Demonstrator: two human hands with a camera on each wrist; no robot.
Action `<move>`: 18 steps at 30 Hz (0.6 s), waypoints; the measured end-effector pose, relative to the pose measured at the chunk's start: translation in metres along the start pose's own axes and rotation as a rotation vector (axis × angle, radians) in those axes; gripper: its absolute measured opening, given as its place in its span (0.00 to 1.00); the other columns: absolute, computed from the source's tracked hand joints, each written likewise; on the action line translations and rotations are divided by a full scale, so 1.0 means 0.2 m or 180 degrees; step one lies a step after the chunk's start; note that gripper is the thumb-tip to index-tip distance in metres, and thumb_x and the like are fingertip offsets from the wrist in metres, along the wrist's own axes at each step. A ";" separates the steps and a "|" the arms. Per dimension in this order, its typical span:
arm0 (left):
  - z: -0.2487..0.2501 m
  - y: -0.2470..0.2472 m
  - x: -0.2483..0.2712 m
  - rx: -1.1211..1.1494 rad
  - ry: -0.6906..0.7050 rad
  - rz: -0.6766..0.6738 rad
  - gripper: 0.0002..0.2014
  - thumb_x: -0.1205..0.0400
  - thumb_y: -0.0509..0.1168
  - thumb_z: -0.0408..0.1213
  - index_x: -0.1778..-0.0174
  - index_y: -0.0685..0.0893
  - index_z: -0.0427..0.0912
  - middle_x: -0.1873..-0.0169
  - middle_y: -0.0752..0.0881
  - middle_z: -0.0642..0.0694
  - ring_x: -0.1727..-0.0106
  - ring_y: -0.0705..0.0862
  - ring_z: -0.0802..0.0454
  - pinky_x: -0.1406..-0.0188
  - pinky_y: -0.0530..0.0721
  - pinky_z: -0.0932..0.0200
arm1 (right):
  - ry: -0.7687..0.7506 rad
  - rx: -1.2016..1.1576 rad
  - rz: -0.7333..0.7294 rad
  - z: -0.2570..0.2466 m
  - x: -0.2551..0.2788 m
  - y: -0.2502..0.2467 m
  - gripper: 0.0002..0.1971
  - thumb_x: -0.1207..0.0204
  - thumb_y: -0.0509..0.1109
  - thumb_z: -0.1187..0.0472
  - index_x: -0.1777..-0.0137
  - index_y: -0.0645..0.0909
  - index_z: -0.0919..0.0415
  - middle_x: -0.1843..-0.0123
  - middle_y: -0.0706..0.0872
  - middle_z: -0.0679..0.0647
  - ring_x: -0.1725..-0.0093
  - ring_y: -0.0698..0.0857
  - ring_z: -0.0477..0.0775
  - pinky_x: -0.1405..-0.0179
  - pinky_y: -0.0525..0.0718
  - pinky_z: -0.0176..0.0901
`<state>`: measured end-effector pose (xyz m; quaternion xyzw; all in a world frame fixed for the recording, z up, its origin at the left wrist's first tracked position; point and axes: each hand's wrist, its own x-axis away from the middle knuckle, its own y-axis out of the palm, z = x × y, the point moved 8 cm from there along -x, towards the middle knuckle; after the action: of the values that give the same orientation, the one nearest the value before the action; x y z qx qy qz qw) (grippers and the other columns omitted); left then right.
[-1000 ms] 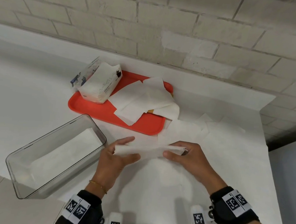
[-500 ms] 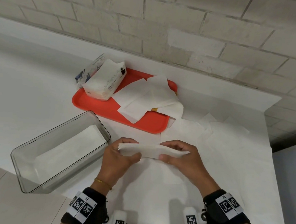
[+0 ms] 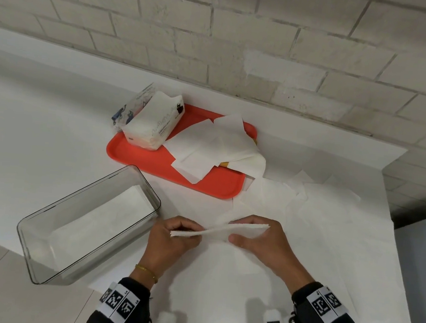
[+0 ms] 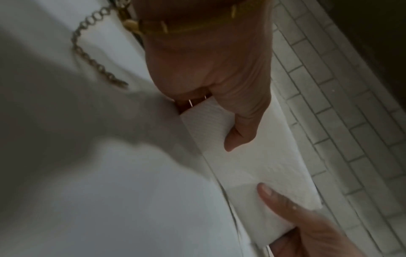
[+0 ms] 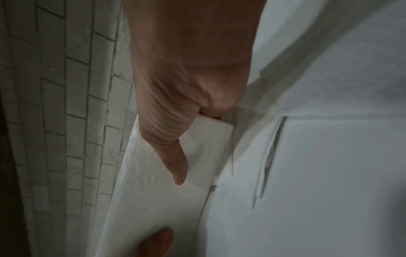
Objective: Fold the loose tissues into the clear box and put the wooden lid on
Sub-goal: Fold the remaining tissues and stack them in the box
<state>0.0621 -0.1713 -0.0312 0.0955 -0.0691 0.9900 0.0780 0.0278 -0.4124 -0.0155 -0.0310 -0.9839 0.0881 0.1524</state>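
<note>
Tissue (image 3: pixel 219 231) now folded to a narrow strip, tilted toward clear box (image 3: pixel 87 224)
My left hand (image 3: pixel 172 238) and right hand (image 3: pixel 261 241) pinch its ends; next it goes in, beside the box's stack

The print on the tissue pack (image 3: pixel 151 122) is too small to read; the wrist bands (image 3: pixel 326 304) carry only square code marks.

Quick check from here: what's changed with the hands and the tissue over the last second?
The left hand has curled its fingers round its end of the folded tissue, which now tilts down toward that hand. The right hand still pinches the other end. The clear box, the tissues in it and the red tray stayed put.
</note>
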 end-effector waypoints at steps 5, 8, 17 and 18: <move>0.01 -0.02 -0.01 -0.0013 -0.0010 0.0095 0.12 0.28 0.83 0.22 0.60 0.97 0.45 0.59 0.96 0.46 0.57 0.93 0.51 0.52 0.89 0.61 | -0.0013 -0.0012 -0.0041 -0.01 -0.01 0.00 0.14 0.33 0.90 0.60 0.48 0.95 0.52 0.48 0.96 0.47 0.45 0.93 0.48 0.41 0.90 0.44; 0.00 -0.02 -0.02 -0.0120 -0.0101 0.0062 0.14 0.27 0.82 0.23 0.60 0.97 0.49 0.59 0.96 0.48 0.58 0.92 0.56 0.53 0.87 0.62 | -0.0020 0.0026 -0.0079 -0.03 -0.01 0.01 0.14 0.33 0.90 0.59 0.48 0.95 0.53 0.49 0.96 0.47 0.45 0.94 0.47 0.42 0.88 0.40; 0.25 -0.09 0.09 -0.0385 -0.0178 -0.0133 0.11 0.27 0.86 0.46 0.58 0.96 0.44 0.61 0.96 0.42 0.63 0.91 0.50 0.61 0.87 0.54 | 0.0012 0.0274 -0.0418 -0.29 -0.01 -0.03 0.16 0.32 0.89 0.56 0.45 0.93 0.55 0.50 0.97 0.50 0.48 0.95 0.50 0.43 0.91 0.49; 0.28 -0.12 0.12 -0.0361 -0.0271 -0.0123 0.12 0.27 0.85 0.49 0.58 0.96 0.44 0.61 0.95 0.40 0.62 0.93 0.45 0.60 0.89 0.49 | 0.0011 0.0287 -0.0574 -0.34 0.00 -0.02 0.16 0.30 0.89 0.56 0.44 0.93 0.55 0.49 0.97 0.49 0.47 0.95 0.50 0.44 0.91 0.48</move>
<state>0.0528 -0.1530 0.0301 0.1342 -0.1265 0.9778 0.0993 0.0486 -0.4043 0.0490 0.0645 -0.9775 0.1181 0.1626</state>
